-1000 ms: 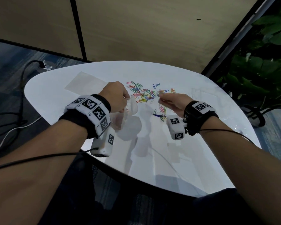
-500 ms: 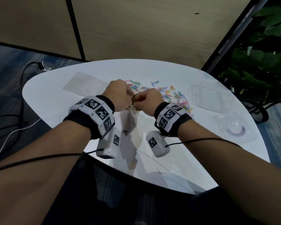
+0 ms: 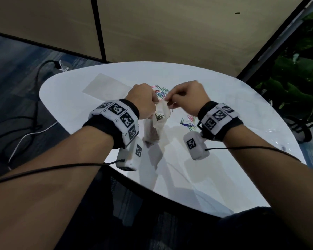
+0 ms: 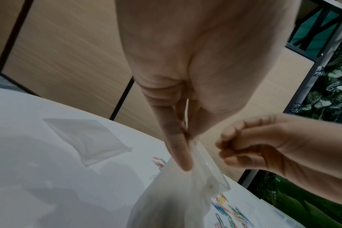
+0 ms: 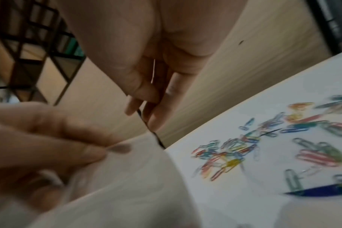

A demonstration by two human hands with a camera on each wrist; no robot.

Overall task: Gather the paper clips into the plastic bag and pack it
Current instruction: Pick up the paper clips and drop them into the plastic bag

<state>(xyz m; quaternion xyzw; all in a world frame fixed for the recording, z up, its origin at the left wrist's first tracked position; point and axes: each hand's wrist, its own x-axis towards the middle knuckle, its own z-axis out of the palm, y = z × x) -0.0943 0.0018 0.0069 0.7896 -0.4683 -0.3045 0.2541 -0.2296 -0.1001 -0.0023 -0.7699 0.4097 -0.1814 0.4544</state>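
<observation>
Holding bag [image 3: 160, 115] by its rim in my left hand [image 3: 143, 100], above surface [image 3: 233, 109]. Right hand [image 3: 186, 95] pinches clips just right of bag mouth. Loose clips [image 3: 189, 122] lie right, nearer right hand.

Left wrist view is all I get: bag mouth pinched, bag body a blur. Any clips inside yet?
Observer: Yes. Head view shows a dark clump of paper clips low inside the plastic bag, which the left hand holds by its mouth.
Operator: Much left outside?
Observer: Plenty. Head view has loose clips in two patches on the table, one beyond the bag, another nearer the person.
Operator: Anything mixed in with them?
Observer: Right wrist view shows a dark blue flat piece lying among the near patch; too blurred to identify.
</observation>
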